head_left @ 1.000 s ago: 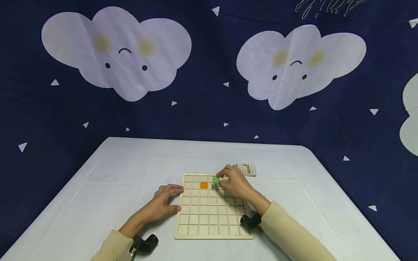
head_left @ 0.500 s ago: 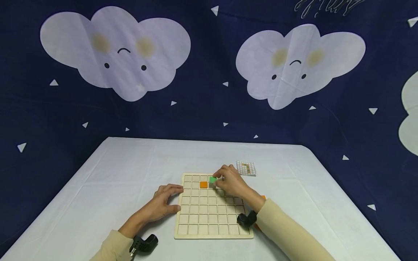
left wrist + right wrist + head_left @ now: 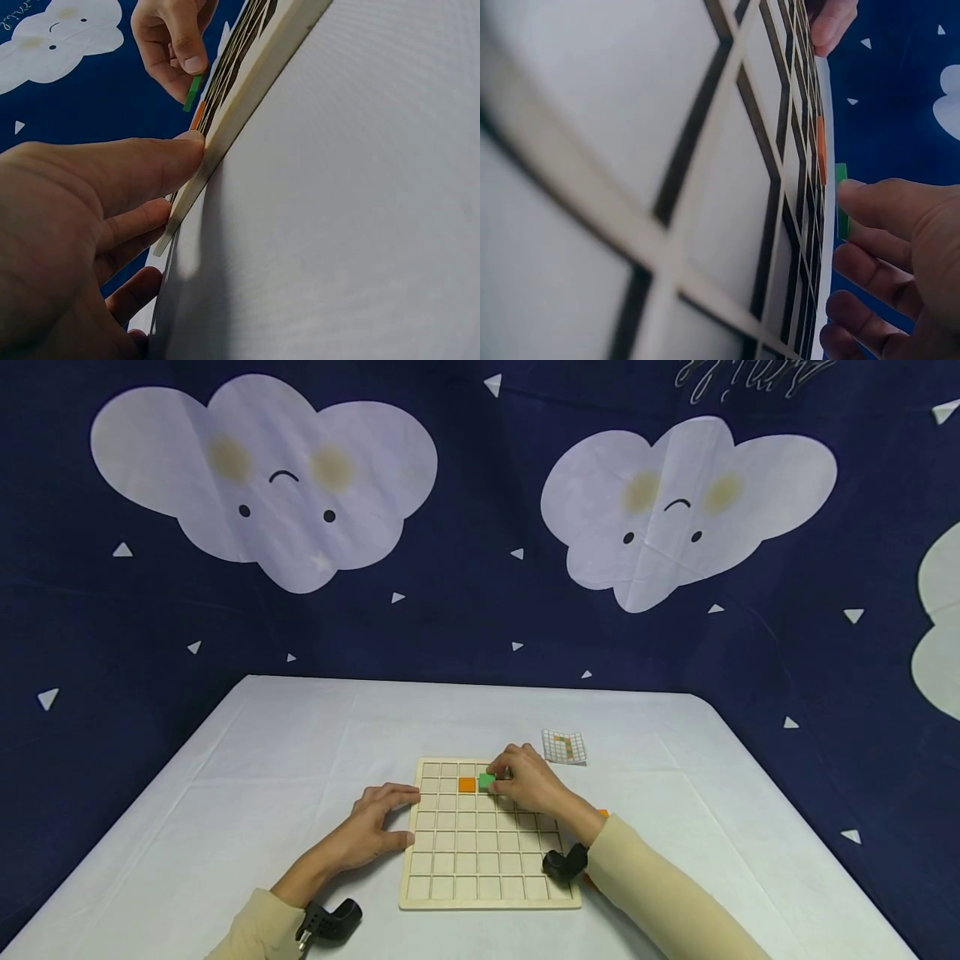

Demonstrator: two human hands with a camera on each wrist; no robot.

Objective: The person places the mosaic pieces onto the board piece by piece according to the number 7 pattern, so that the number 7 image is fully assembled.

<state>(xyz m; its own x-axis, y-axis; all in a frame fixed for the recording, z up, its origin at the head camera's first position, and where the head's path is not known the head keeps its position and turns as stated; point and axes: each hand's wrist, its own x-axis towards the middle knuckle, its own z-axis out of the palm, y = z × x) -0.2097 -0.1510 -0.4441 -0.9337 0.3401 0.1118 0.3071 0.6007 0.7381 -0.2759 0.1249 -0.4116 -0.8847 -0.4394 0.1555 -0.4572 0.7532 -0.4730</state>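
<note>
A pale wooden grid board [image 3: 457,842] lies on the white table. An orange tile [image 3: 467,785] sits in a cell of its second row. My right hand [image 3: 528,781] pinches a green tile [image 3: 486,782] between thumb and fingers, just right of the orange one; in the right wrist view the green tile [image 3: 842,202] appears slightly off the board's surface. My left hand [image 3: 369,827] rests against the board's left edge, thumb and fingers spread and fairly straight; the left wrist view shows the thumb [image 3: 142,169] touching the board's side.
A small card with a printed grid and coloured squares [image 3: 565,747] lies beyond the board's top right corner. Orange pieces [image 3: 603,812] show partly behind the right forearm. A dark cloth with clouds [image 3: 480,635] hangs behind the table.
The right hand has moved slightly left and toward the board's second row with the green tile, which is now beside the orange tile. The left hand stays in place.
</note>
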